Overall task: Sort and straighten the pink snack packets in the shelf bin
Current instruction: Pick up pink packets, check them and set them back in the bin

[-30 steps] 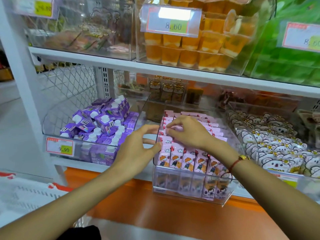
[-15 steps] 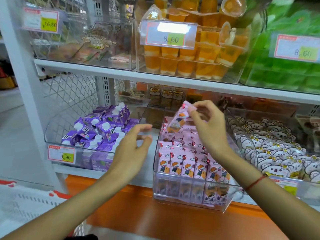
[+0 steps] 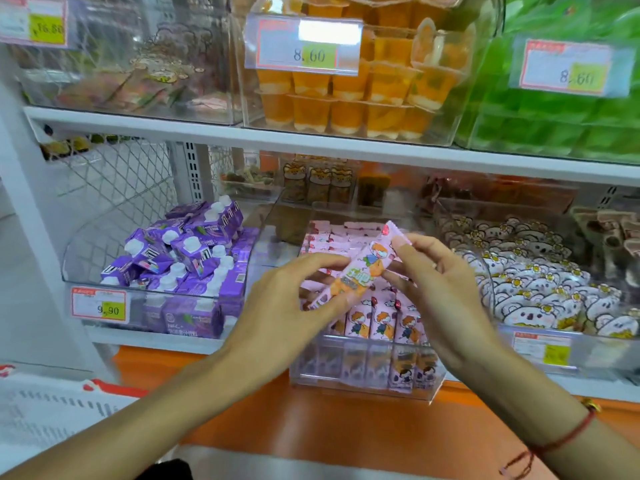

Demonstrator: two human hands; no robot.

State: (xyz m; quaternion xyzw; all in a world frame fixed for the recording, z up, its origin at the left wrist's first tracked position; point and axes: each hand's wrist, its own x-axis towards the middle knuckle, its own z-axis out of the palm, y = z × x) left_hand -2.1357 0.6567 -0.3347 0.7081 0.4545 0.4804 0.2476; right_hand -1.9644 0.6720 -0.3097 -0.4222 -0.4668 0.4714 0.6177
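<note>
A long pink snack packet with a cartoon child on it is held tilted above the clear shelf bin. My right hand pinches its upper end with thumb and fingers. My left hand holds its lower end between the fingertips. Below, several pink packets stand upright in a front row inside the bin. More pink packets lie flat in rows toward the back.
A bin of purple drink cartons stands to the left. White bear-shaped packets fill the bin to the right. Orange jelly cups and green packs sit on the shelf above. An orange ledge runs below.
My right hand brought the lifted packet down and toward me. My left hand rose from beside the bin and took hold of the packet's lower end.
</note>
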